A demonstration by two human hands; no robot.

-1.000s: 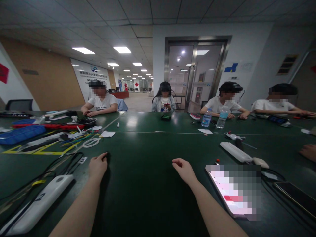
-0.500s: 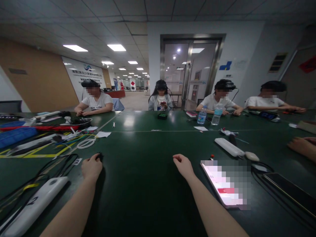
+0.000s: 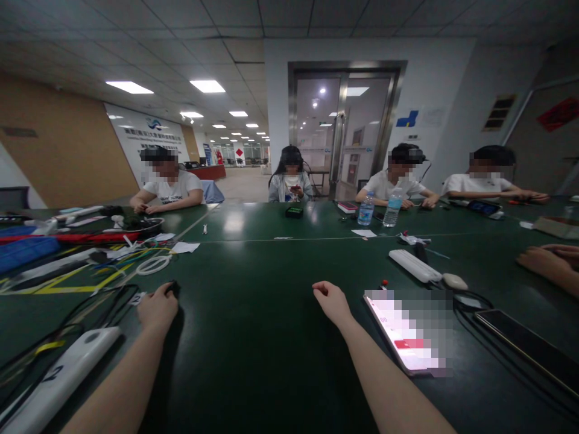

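On the left, my left hand [image 3: 158,307] is closed around a small black object [image 3: 172,288] that pokes out past the fingertips; its kind I cannot make out. Right beside its wrist lie black cables with a "2" tag [image 3: 136,299], and a white power strip [image 3: 67,374] stretches nearer to me. My right hand [image 3: 333,303] rests on the table with its fingers curled together, and nothing shows between them. To the right of it lies a phone [image 3: 384,328] with a lit screen, partly blurred out.
The green table [image 3: 253,337] bears a white cable coil [image 3: 154,265], a blue tray [image 3: 29,253], a second power strip [image 3: 414,265], a dark phone [image 3: 525,343] and two water bottles [image 3: 392,208]. Another person's hands [image 3: 547,265] rest at the right edge. Several people sit opposite.
My left hand has shifted slightly left with the black object in it. My right hand keeps its place beside the phone. The whole view has turned a little.
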